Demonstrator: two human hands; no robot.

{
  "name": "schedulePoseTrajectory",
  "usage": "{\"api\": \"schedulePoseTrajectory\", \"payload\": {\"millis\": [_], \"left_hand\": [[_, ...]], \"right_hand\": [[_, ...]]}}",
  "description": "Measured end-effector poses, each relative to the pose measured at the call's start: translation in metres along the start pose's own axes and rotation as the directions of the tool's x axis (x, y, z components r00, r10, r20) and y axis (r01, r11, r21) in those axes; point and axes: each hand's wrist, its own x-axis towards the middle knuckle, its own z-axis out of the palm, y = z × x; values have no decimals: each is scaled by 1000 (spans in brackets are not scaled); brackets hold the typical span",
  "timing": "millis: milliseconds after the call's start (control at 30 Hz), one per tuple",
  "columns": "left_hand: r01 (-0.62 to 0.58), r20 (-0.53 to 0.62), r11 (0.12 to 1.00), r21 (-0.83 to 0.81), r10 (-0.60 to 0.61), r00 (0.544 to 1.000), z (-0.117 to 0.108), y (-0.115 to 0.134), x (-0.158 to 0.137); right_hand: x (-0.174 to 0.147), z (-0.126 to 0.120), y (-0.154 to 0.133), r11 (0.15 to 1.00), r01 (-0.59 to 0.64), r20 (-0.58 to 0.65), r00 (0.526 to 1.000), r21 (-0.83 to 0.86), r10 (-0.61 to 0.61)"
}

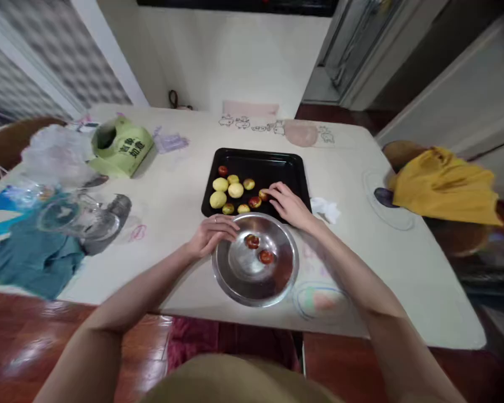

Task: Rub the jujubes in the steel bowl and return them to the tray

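Note:
A shiny metal bowl (pixel 252 291) stands near the table's front edge, with two red-brown fruits, one a jujube-like fruit (pixel 266 257), lying in it. My left hand (pixel 214 232) is closed over the bowl's upper left rim. Behind the bowl lies a black baking tray (pixel 273 161), its near edge partly hidden by the bowl. Over the tray's right part, my right hand (pixel 288 206) pinches a small red-and-yellow jujube-like fruit (pixel 263 194) between its fingertips. Left of it, several pale yellow fruits (pixel 236 190) and red-brown ones (pixel 255 202) are grouped on the tray.
At the left are a green paper bag (pixel 128 146), a clear plastic bag (pixel 56 154), clear containers (pixel 96 221) and a teal cloth (pixel 33 257). A crumpled white tissue (pixel 325 209) lies right of the tray. Yellow cloth (pixel 445 187) hangs over a chair at the right.

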Motion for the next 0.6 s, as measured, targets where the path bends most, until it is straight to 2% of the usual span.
{"api": "schedulePoseTrajectory", "payload": {"millis": [133,267,600], "left_hand": [[13,-8,1000,-1,-13,1000,-2,2,0],[19,-21,1000,-8,-19,1000,-1,2,0],[19,-13,1000,1,-19,1000,-1,2,-1]], "right_hand": [[-1,1,2,997,12,-44,999,78,-9],[-2,1,3,989,-19,-18,1000,149,22],[-3,3,3,998,-29,48,999,51,26]]}}
